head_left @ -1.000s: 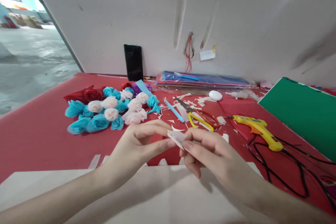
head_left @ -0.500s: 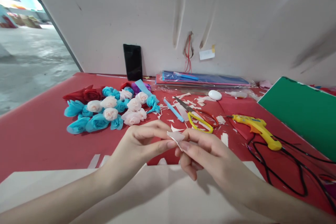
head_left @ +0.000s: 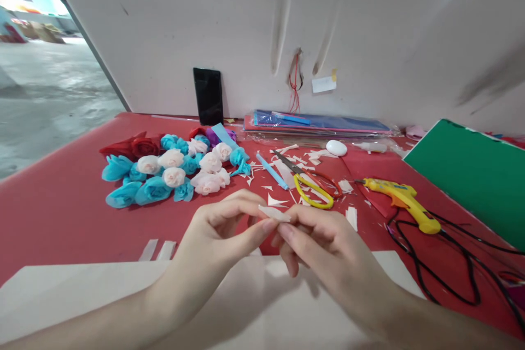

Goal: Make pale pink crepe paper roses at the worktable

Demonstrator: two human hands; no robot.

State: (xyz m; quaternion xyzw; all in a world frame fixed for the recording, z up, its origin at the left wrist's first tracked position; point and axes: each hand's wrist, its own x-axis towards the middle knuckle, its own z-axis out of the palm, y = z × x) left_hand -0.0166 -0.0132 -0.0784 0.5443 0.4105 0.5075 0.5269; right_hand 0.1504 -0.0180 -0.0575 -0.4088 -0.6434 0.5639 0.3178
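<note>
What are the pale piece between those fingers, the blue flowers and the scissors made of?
Pale piece: probably paper, matte; it looks thin and sheet-like, though plain or crepe is unclear.
Blue flowers: likely crepe paper or thin fabric, matte, judging by their soft, gathered folds.
Scissors: dark grey blades, apparently metal from their dull sheen; smooth, evenly coloured yellow and red handles, perhaps plastic.

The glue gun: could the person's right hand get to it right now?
Probably yes: nothing tall seems to stand between the right hand and the glue gun, though that hand and the left hand pinch a white piece.
</note>
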